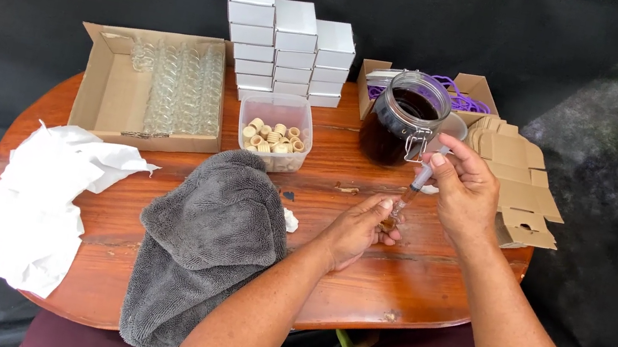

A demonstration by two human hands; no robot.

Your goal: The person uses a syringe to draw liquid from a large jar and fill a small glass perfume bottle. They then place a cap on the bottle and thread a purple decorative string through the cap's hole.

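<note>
Between the hands, a small vial (387, 223), likely fragile: pinched in left hand (357, 226); right hand (465, 191) gripping syringe (417, 182) near its top, beside jar (401, 119).

open bench: bare wood (409, 280) in front of the hands
left: grey towel (208, 240) lies just beside
behind: dark jar (402, 118), plastic tub (276, 130) near
right: flat cardboard pieces (523, 186) crowd the edge

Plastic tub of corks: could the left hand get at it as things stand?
Probably not right away: the left hand is busy holding a small vial. The tub itself sits open-topped, with only bare table and grey towel between.
</note>
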